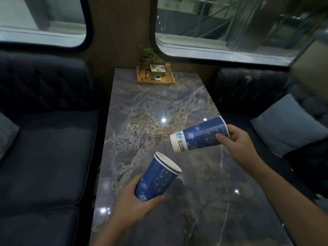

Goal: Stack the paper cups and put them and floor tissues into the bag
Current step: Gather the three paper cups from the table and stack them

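Note:
My left hand [132, 201] grips a nested pair of blue paper cups [157, 178] by the base, above the marble table [159, 107]. Their white rims tilt up and to the right. My right hand [237, 139] holds a single blue paper cup [200, 134] near its rim. That cup lies almost sideways, its white-banded bottom pointing down-left toward the open mouth of the pair. A small gap separates the single cup from the pair. No bag or tissues are in view.
A wooden tray [170, 82] with a small plant [150, 55], a box and glassware stands at the table's far end by the wall. Dark sofas flank the table: one on the left [44, 148], one on the right with a light blue cushion [287, 125].

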`<move>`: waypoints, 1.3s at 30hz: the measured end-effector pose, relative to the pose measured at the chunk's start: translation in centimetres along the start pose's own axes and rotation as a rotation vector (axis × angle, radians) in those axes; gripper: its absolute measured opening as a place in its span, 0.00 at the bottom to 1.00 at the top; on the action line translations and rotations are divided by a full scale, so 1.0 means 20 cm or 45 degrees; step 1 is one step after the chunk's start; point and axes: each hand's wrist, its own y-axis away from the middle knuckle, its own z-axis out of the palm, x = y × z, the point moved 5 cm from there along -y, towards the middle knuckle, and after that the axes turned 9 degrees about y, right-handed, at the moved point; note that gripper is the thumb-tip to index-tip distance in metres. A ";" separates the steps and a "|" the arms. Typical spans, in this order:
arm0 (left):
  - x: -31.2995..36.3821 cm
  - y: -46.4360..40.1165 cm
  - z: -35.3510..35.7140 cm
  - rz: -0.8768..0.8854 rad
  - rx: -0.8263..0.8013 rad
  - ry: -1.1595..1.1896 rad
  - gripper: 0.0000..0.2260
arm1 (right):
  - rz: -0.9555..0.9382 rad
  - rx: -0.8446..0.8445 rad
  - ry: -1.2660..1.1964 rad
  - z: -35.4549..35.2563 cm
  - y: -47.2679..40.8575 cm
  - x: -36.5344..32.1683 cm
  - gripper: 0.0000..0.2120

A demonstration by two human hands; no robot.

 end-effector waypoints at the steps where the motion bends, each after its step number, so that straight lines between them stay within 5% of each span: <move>1: 0.01 0.04 0.00 0.004 0.003 -0.009 0.29 | -0.009 -0.001 -0.040 -0.02 0.06 -0.04 0.14; 6: 0.06 0.23 -0.02 0.029 -0.042 -0.023 0.30 | -0.058 0.011 -0.158 -0.12 0.34 -0.21 0.20; 26: 0.11 0.70 -0.02 -0.029 -0.265 0.050 0.31 | -0.124 -0.034 -0.280 -0.16 0.94 -0.35 0.17; 39: 0.18 0.92 0.08 -0.028 -0.535 0.097 0.30 | -0.113 0.012 -0.632 -0.05 1.25 -0.32 0.13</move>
